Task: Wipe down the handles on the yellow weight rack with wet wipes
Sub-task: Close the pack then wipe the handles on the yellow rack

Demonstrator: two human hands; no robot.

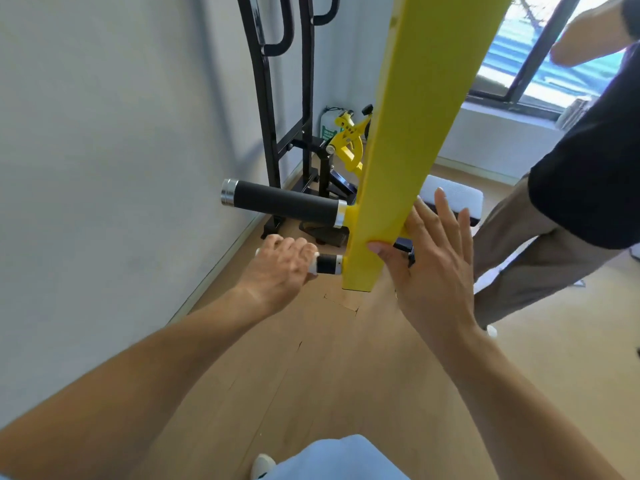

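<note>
**Lower handle under a wipe, post steadied**

While gripping the lower handle (327, 264) at frame centre, the left hand (280, 268) is curling its fingers round a white wet wipe (312, 266). Above, the longer black handle (282, 201) is sticking out leftward. Right of them, the right hand (434, 251) is bracing the yellow post (412, 133), fingers straight and slightly spread.

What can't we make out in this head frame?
- Lower handle: mostly covered by the left hand, head view.
- Wipe: only a white edge shows.
- Right hand palm contact: yellow post hides it.
- Post top: cut off by frame edge.
</note>
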